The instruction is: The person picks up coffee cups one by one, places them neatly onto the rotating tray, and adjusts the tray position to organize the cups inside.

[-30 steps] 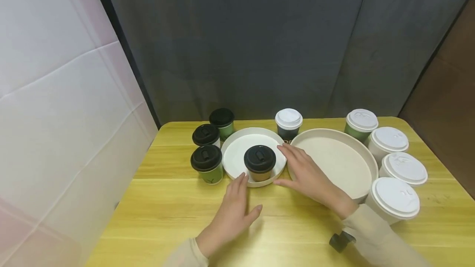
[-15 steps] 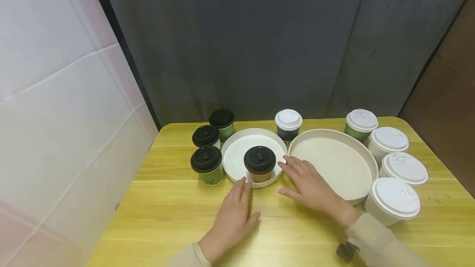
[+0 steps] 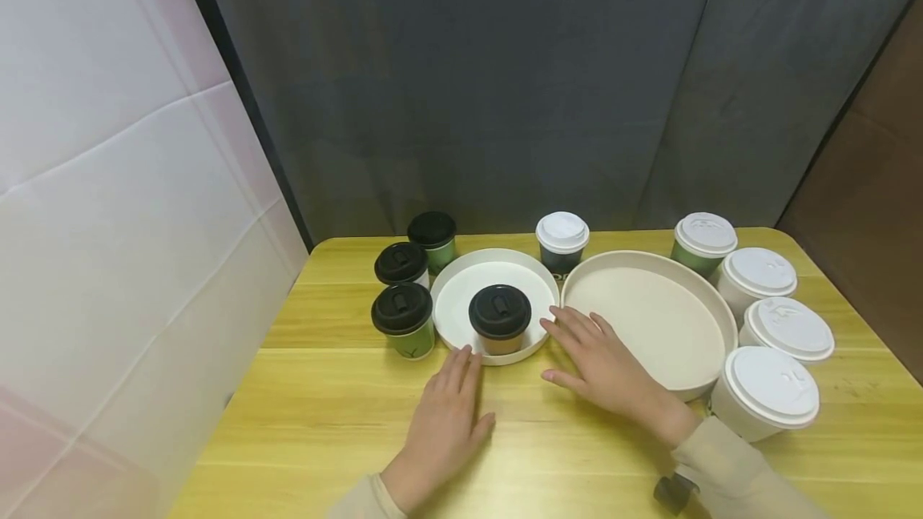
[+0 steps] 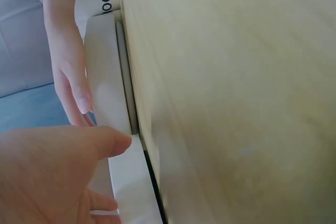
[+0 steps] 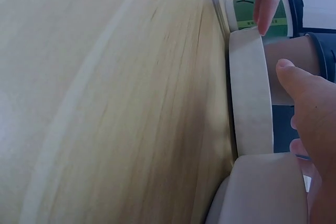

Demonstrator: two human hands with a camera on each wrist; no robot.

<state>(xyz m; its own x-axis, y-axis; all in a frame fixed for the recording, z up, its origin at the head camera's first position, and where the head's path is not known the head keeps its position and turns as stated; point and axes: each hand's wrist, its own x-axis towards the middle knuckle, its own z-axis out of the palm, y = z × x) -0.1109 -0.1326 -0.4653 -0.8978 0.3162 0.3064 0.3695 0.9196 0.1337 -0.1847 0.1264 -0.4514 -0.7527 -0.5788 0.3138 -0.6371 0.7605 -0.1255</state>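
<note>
A paper coffee cup (image 3: 501, 343) with a black lid stands upright in the round white tray (image 3: 461, 272). My left hand (image 3: 443, 419) lies palm down before the tray, its straight fingertips at the near rim. At the right rim is my right hand (image 3: 602, 367), fingers extended and spread, apart from the cup. In the right wrist view, my right thumb (image 5: 294, 77) points toward the kraft-brown cup (image 5: 289, 61), and my left fingers (image 5: 265, 3) reach the tray's wall. Neither hand holds anything.
A larger cream tray (image 3: 649, 319) adjoins on the right. Several white-lidded cups (image 3: 767, 395) line its right side. Black-lidded cups (image 3: 407, 335) stand left of the white tray. Another white-lidded cup (image 3: 562, 247) stands behind, between the trays. A dark cloth (image 3: 469, 86) hangs beyond the table.
My right hand has come down and nearer, away from beside the cup's lid. My left hand has shifted slightly left. The cup stands a little further left in the tray.
</note>
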